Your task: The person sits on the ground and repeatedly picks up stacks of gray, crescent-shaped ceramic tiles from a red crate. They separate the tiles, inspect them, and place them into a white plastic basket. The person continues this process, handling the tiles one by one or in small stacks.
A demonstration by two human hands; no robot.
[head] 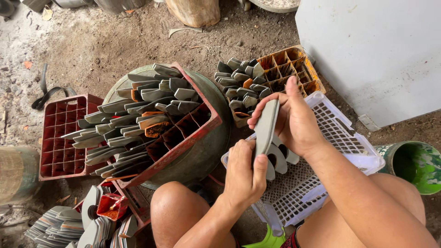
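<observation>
- As we look down, we see two bare knees (177, 206) at the bottom, over a dirt floor (92, 46).
- Our left hand (243, 172) is closed around the low end of a flat grey blade (265, 128), with the thumb pressed on it.
- Our right hand (294, 119) curls around the top end of the same blade, with the fingers bent over it.
- That blade stands nearly upright between both hands, just above a white plastic basket (340, 133).
- A few more grey pieces (278, 158) lie in the basket under our hands.
- Near our left knee, loose grey blades (55, 225) sit in a pile on the ground.
- A bit farther, a red crate (193, 133) leans on a round green tub (211, 138) and is stuffed with grey blades.
- Beside it, a second red crate (59, 138) lies flat on the dirt.
- Past our hands, an orange crate (289, 69) holds more blades on one side.
- On the right, we see a green bucket (413, 165) and a big pale grey board (376, 50).
- Far back, a tree stump (193, 11) stands on the dirt.
</observation>
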